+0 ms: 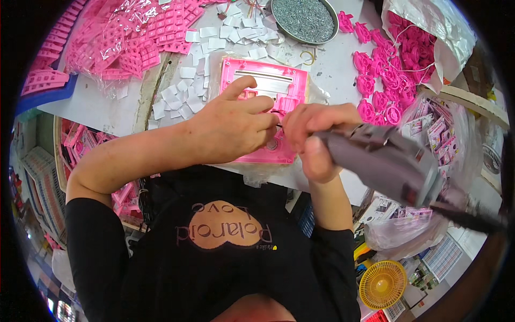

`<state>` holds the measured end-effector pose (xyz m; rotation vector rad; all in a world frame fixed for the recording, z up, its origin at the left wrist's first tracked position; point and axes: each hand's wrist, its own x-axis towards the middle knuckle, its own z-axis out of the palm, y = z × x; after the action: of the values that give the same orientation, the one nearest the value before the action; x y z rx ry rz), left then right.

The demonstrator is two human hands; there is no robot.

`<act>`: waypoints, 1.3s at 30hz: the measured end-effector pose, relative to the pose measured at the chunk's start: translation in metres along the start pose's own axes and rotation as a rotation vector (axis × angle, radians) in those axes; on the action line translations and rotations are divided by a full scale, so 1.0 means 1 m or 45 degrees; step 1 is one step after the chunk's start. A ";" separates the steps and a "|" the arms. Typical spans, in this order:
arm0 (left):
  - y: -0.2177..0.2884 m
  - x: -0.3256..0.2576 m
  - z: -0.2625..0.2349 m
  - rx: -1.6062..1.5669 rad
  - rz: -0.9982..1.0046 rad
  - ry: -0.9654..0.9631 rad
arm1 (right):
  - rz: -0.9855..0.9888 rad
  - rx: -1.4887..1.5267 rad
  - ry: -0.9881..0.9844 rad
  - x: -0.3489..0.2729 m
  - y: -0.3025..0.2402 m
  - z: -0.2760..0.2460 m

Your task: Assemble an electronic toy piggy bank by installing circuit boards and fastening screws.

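A pink plastic casing [230, 70] with a silver strip lies on the table in front of me, on a clear plastic bag. My right hand [322, 129] grips a dark grey electric screwdriver [381, 163], blurred by motion, its front end pointing left over the casing. My left hand [241, 123] reaches over the casing's left part, its index finger bent and the other fingers curled in near the screwdriver's tip. What those fingertips pinch, if anything, is hidden. A short dark piece shows between the two hands.
A round metal bowl of small screws [306, 21] stands behind the casing. White square pieces [185, 94] lie scattered left of it. Bagged pink keypad parts [134, 43] fill the back left. Round pink parts [367, 83] spread at right, spilling from a white bag [450, 32]. A yellow basket [382, 284] sits lower right.
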<state>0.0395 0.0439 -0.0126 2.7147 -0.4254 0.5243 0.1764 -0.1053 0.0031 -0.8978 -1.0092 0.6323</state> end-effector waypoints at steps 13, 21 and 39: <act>-0.042 0.016 -0.031 -0.590 -0.050 -0.472 | 0.028 0.153 -0.040 0.023 -0.008 -0.017; -0.172 0.063 -0.117 0.498 -0.910 -0.136 | -0.052 -0.011 0.068 0.046 -0.071 -0.037; -0.210 0.047 -0.081 0.673 -0.858 -0.744 | 0.019 -0.144 0.231 0.038 -0.056 -0.043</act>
<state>0.1302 0.2527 0.0204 3.2145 0.5828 -0.4086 0.2335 -0.1176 0.0580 -1.0437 -0.8817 0.5004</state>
